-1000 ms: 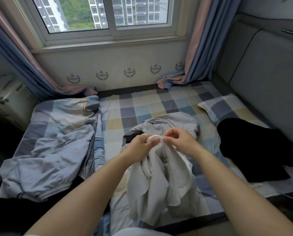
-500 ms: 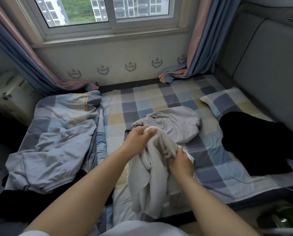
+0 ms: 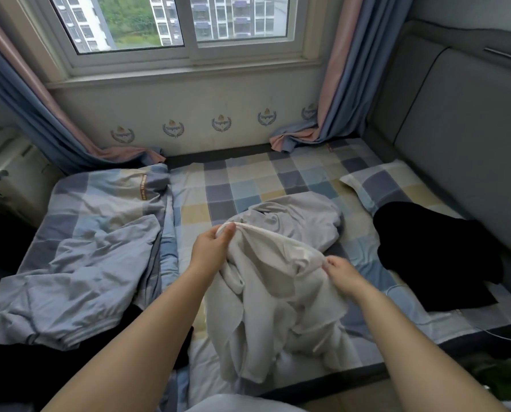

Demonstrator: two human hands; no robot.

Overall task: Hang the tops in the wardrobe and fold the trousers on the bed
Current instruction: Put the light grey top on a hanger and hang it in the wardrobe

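A crumpled white garment (image 3: 266, 310) hangs over the near middle of the checked bed (image 3: 248, 185). My left hand (image 3: 212, 248) grips its upper edge, lifted above the mattress. My right hand (image 3: 342, 272) pinches the same edge lower and to the right, so the cloth stretches between them. Behind it lies a grey garment (image 3: 301, 218) in a loose heap. A black garment (image 3: 435, 251) is spread by the pillow on the right. Which pieces are tops or trousers I cannot tell.
A rumpled checked duvet (image 3: 78, 257) covers the bed's left side, with dark cloth (image 3: 16, 370) under its near edge. A checked pillow (image 3: 388, 185) and padded grey headboard (image 3: 456, 138) are on the right. The window (image 3: 182, 25) and curtains stand behind. A thin white cable (image 3: 486, 331) trails at the right.
My right hand slid from beside the left hand down and out to the right along the garment's edge, spreading the cloth. My left hand kept its grip at the top.
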